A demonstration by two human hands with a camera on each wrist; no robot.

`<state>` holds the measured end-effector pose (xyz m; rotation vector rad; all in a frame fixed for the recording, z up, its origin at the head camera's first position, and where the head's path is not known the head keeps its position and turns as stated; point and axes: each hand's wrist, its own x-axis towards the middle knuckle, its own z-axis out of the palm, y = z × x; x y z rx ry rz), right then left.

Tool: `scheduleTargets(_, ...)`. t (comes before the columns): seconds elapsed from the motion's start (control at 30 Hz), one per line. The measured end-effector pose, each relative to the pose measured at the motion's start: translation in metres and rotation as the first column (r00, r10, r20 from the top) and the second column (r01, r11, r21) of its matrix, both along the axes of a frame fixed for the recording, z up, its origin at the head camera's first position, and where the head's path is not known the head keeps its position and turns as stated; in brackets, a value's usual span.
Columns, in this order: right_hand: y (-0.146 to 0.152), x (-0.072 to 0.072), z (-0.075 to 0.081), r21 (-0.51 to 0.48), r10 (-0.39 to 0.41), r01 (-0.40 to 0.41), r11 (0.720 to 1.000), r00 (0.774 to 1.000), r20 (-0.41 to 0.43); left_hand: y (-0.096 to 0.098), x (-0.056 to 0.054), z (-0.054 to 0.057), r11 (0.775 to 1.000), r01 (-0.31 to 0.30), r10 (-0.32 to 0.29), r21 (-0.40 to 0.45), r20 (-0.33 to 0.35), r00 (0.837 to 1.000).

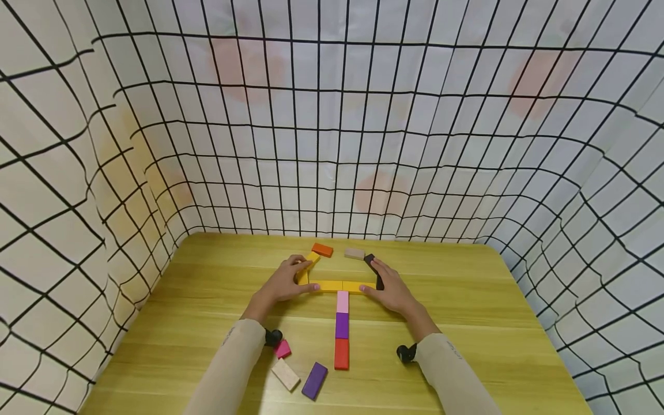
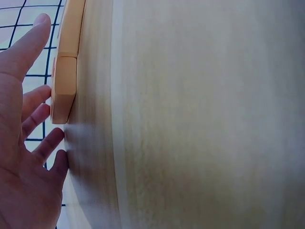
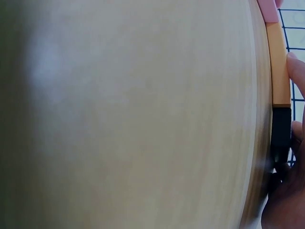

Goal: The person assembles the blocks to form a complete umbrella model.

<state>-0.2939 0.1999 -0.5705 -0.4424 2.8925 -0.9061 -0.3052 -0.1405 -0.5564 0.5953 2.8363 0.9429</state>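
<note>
Two yellow blocks lie end to end in a crosswise row on the table. My left hand is at the row's left end, its fingers spread over yellow blocks that angle away, thumb reaching along the row. At the other end, my right hand rests its fingers by black blocks, with its thumb at the right yellow block. Part of the black blocks is hidden by that hand. A pink block, a purple block and a red block form a column below the row.
Beyond the hands lie an orange block and a beige block, apart from each other. Nearer, a magenta block, a pale wooden block and another purple block lie loose. Black-gridded white cloth encloses the wooden table.
</note>
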Motion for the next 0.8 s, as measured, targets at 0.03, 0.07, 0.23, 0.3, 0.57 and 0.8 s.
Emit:
scheduleTargets(0.03, 0.0, 0.0, 0.0, 0.001, 0.0, 0.0, 1.0, 1.0, 0.0, 0.0, 0.0, 0.0, 1.0, 0.002, -0.002, 0.001, 0.0, 1.0)
scheduleTargets(0.07, 0.0, 0.0, 0.0, 0.001, 0.0, 0.0, 1.0, 1.0, 0.0, 0.0, 0.0, 0.0, 1.0, 0.003, -0.003, -0.001, -0.001, 1.0)
scheduleTargets(0.23, 0.0, 0.0, 0.0, 0.001, 0.0, 0.0, 1.0, 1.0, -0.003, 0.0, -0.001, -0.001, 1.0, 0.004, -0.004, -0.008, 0.0, 1.0)
scheduleTargets(0.3, 0.0, 0.0, -0.001, -0.002, -0.002, 0.002, 1.0, 1.0, -0.005, 0.0, -0.001, -0.001, 1.0, 0.003, -0.003, -0.013, 0.003, 1.0)
scheduleTargets(0.57, 0.001, -0.001, -0.003, 0.003, 0.001, -0.001, 1.0, 1.0, -0.003, 0.004, -0.003, 0.002, 0.999, -0.011, 0.011, -0.033, 0.02, 1.0)
scheduleTargets(0.8, 0.0, -0.001, -0.002, -0.002, -0.004, 0.004, 1.0, 1.0, -0.006, 0.015, -0.007, 0.013, 0.999, -0.014, 0.015, -0.047, 0.009, 1.0)
